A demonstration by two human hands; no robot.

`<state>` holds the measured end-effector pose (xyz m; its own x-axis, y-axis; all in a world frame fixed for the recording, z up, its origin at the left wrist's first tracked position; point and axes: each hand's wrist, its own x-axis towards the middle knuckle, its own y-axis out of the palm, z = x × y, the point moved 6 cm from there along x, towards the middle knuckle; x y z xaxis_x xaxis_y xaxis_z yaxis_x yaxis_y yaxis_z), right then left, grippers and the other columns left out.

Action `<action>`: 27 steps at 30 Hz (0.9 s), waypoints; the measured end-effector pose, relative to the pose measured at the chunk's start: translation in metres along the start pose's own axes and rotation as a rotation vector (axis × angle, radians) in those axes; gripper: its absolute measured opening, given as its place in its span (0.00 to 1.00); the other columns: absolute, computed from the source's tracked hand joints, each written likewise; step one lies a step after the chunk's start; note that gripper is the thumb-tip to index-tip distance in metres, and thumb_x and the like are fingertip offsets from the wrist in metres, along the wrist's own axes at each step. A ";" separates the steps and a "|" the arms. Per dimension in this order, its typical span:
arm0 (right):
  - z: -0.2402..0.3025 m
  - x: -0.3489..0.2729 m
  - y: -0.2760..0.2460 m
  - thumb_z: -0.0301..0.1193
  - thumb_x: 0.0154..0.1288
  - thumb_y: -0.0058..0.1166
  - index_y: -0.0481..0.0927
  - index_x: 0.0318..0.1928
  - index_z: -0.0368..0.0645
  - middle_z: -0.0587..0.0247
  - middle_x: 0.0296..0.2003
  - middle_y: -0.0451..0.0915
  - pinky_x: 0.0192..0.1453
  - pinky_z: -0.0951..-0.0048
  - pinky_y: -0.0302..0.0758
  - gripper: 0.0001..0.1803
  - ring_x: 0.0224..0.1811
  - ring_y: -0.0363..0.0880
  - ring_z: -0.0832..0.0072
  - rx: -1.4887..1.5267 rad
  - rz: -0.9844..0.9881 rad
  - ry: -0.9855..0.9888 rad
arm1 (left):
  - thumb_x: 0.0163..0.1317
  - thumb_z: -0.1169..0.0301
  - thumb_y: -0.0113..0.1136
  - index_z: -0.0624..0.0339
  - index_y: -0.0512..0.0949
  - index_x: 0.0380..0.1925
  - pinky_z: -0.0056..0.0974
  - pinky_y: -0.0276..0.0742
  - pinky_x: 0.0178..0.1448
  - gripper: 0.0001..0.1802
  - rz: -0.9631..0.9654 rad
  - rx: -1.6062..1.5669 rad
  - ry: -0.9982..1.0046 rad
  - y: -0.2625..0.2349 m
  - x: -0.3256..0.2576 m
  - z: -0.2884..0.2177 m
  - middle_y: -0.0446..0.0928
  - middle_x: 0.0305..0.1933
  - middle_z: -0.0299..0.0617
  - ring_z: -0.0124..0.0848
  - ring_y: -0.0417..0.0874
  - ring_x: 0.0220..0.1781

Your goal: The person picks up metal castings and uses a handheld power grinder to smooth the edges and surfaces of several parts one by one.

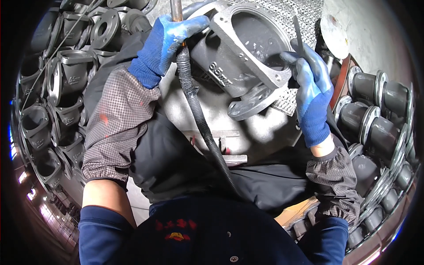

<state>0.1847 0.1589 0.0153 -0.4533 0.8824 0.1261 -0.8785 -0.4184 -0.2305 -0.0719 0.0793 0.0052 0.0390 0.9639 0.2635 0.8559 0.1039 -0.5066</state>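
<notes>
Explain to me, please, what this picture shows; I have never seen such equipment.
There is no machine: these are a person's own hands. A fisheye camera worn on the head looks down, so straight edges bend. The blue-gloved left hand holds a rod joined to a black hose. The right hand, also gloved, is at the rim of a large grey casting, over a grey surface. A thin dark strip rises by its fingers; whether held, I cannot tell. More castings are at both sides.

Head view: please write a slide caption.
Gloved left hand gripping a pipe with a black hose, gloved right hand at a grey metal fitting.
</notes>
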 end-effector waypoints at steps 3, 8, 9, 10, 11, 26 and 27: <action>0.003 -0.013 -0.010 0.31 0.70 0.40 0.67 0.58 0.33 0.56 0.41 0.83 0.49 0.78 0.70 0.20 0.41 0.75 0.78 -0.141 0.055 0.071 | 0.62 0.72 0.54 0.69 0.74 0.51 0.35 0.73 0.57 0.18 0.027 0.248 0.102 -0.001 -0.004 -0.029 0.76 0.52 0.53 0.35 0.80 0.50; 0.000 -0.041 -0.033 0.31 0.69 0.40 0.67 0.58 0.30 0.52 0.48 0.79 0.47 0.79 0.70 0.22 0.43 0.78 0.76 -0.020 0.055 0.128 | 0.60 0.68 0.60 0.66 0.72 0.56 0.31 0.69 0.59 0.25 -0.101 -0.297 -0.414 0.020 0.001 -0.039 0.75 0.54 0.43 0.25 0.75 0.52; 0.006 -0.040 -0.037 0.31 0.68 0.40 0.67 0.58 0.30 0.54 0.45 0.81 0.43 0.81 0.71 0.22 0.37 0.77 0.79 -0.045 0.062 0.171 | 0.60 0.67 0.61 0.65 0.72 0.56 0.31 0.69 0.58 0.25 -0.103 -0.360 -0.368 0.022 0.004 -0.045 0.75 0.54 0.42 0.25 0.75 0.52; 0.008 -0.041 -0.042 0.31 0.68 0.39 0.68 0.58 0.29 0.56 0.39 0.83 0.37 0.83 0.70 0.23 0.30 0.73 0.84 -0.029 0.104 0.309 | 0.60 0.67 0.61 0.63 0.72 0.57 0.30 0.68 0.59 0.25 -0.087 -0.312 -0.423 0.025 0.008 -0.049 0.76 0.53 0.41 0.24 0.75 0.51; 0.008 -0.040 -0.053 0.28 0.67 0.40 0.71 0.56 0.31 0.55 0.38 0.83 0.34 0.85 0.70 0.20 0.30 0.73 0.85 -0.051 0.099 0.237 | 0.60 0.67 0.61 0.63 0.72 0.57 0.30 0.68 0.59 0.25 -0.074 -0.317 -0.419 0.026 0.011 -0.055 0.76 0.53 0.41 0.24 0.75 0.51; 0.036 -0.014 -0.008 0.29 0.56 0.54 0.82 0.33 0.47 0.66 0.24 0.77 0.24 0.70 0.73 0.05 0.27 0.79 0.73 -1.561 0.648 -0.491 | 0.58 0.68 0.64 0.64 0.74 0.54 0.28 0.73 0.52 0.24 -0.069 -0.220 -0.417 0.035 0.021 -0.069 0.79 0.47 0.40 0.23 0.78 0.45; 0.033 -0.011 -0.005 0.29 0.55 0.54 0.82 0.28 0.46 0.66 0.24 0.79 0.24 0.71 0.74 0.04 0.28 0.82 0.73 -1.631 0.650 -0.409 | 0.58 0.68 0.64 0.64 0.74 0.55 0.29 0.73 0.53 0.24 -0.077 -0.214 -0.383 0.034 0.021 -0.070 0.78 0.48 0.41 0.23 0.78 0.46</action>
<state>0.1891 0.1436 0.0472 -0.8551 0.4717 -0.2153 0.3388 0.1939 -0.9207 -0.0053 0.0858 0.0511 -0.1885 0.9808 -0.0491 0.9377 0.1649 -0.3057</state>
